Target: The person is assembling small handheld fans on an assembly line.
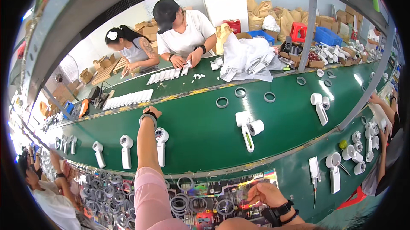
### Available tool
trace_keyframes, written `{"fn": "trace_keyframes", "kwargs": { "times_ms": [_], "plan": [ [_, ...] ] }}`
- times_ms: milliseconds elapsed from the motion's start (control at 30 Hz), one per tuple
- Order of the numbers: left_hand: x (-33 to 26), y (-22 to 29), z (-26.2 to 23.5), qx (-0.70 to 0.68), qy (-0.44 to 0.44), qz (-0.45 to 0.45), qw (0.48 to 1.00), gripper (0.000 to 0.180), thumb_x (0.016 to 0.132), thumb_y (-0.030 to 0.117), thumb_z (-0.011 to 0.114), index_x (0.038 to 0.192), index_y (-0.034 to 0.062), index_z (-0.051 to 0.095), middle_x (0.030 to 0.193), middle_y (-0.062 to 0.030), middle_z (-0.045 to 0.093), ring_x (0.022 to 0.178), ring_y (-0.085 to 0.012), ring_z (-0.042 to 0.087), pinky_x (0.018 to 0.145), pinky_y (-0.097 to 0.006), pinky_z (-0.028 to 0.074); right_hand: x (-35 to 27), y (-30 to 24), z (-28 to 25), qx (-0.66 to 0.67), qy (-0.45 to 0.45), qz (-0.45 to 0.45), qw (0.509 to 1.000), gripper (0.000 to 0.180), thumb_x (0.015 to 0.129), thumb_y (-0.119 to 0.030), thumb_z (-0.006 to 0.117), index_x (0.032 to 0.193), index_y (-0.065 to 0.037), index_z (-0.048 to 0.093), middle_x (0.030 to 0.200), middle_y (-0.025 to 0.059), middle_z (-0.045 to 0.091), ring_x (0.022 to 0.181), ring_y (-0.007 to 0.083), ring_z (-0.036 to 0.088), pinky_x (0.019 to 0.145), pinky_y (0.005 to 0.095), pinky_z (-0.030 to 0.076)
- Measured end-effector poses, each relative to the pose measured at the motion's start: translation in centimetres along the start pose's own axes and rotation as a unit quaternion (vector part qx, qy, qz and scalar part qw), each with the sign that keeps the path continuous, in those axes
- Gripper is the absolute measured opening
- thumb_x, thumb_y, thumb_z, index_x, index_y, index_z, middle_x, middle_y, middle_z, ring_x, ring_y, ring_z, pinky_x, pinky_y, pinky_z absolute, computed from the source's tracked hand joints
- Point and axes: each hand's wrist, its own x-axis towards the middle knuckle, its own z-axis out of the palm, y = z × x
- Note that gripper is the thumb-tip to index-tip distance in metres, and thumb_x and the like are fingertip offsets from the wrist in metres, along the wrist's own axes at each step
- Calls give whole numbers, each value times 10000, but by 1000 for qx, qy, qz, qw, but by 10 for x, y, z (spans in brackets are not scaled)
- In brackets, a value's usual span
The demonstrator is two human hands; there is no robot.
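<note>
My left hand (152, 111) is stretched far out over the green conveyor belt (205, 132), its fingers curled; what they hold is hidden. A grey ring (147, 119) sits around that wrist, below a black band. A white handheld device (161, 143) with a round head lies just right of my forearm. My right hand (262, 192), with a black watch on the wrist, rests low on a printed sheet (239, 183), fingers apart, holding nothing. Grey rings (225, 207) lie just left of its fingertips.
More white devices (247, 130) (126, 149) (320, 105) and loose grey rings (222, 102) lie along the belt. Two people (183, 29) work across it at rows of white parts (128, 99). Other workers' arms (384, 110) (47, 183) come in at both sides. Metal posts (308, 29) rise from the belt frame.
</note>
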Motion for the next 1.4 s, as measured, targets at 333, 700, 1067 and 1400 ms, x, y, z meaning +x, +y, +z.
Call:
{"fn": "trace_keyframes", "kwargs": {
  "times_ms": [333,700,1067,1400],
  "plan": [
    [31,8,10,-66,-5,55,996,652,723,428,668,1212,12,554,1222,-213,567,1097,-349,573,925,-439,464,2,-13,6,-55,44,1,998,378,1000,-255,381,992,64,583,898,171,632,811,275,659,748,373,548],
    [-18,215,18,-155,13,255,954,646,779,558,547,970,-50,652,1014,-264,632,1001,-380,604,878,-415,466,1,-5,-6,-41,11,14,999,315,999,-244,408,1057,21,568,946,114,627,823,191,658,761,292,536],
    [-111,325,8,22,117,475,872,516,762,143,564,1267,197,474,1153,-182,533,1029,-329,577,897,-471,385,-2,-17,8,-59,24,20,998,319,997,-253,410,1036,19,572,937,87,627,853,181,660,776,281,539],
    [-131,287,-4,-8,7,423,906,301,767,147,574,1065,123,607,1021,-163,651,1004,-316,619,838,-475,465,-4,-20,12,-72,40,8,997,304,996,-209,411,1014,44,579,895,116,624,846,208,648,740,321,561]
  ]
}}
